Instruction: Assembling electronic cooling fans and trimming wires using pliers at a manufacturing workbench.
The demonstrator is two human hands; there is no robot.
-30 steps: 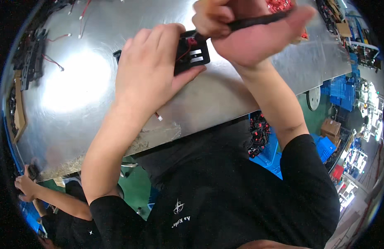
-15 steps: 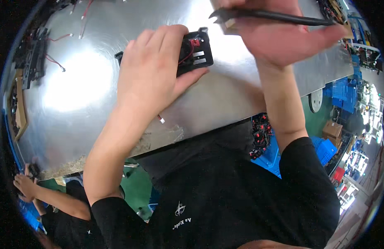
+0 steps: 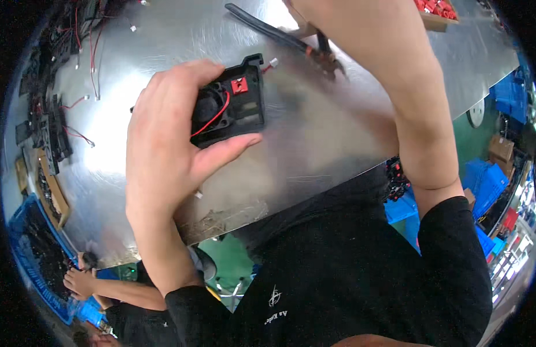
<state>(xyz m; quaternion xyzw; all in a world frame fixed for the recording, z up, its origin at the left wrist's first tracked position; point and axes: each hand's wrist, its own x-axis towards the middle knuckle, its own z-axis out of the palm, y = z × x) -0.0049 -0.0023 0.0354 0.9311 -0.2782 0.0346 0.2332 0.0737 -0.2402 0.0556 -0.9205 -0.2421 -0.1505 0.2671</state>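
My left hand (image 3: pixel 164 127) grips a black plastic housing (image 3: pixel 247 113) above the metal table, its thumb along the near edge and its fingers over the far side. Inside the housing sit a small black fan (image 3: pixel 209 107), a red wire and a red connector (image 3: pixel 239 85). A white plug (image 3: pixel 273 62) on a short lead shows beyond its far right corner. My right hand (image 3: pixel 343 14) reaches past the top edge of the view, so its fingers are hidden. Just beneath that hand are black-handled pliers (image 3: pixel 268 30), blurred toward the jaws.
Black parts with red leads (image 3: pixel 51 136) lie at the far left. A box of red connectors (image 3: pixel 438 8) stands at the back right. At the lower left, another person's hand (image 3: pixel 80 283) is near a blue crate (image 3: pixel 33 254). Blue bins (image 3: pixel 485 182) stand off the table at right.
My right hand has let go of the pliers and moved up toward the top edge. The left hand, still holding the housing, appears lower and further left; the whole view has shifted too.
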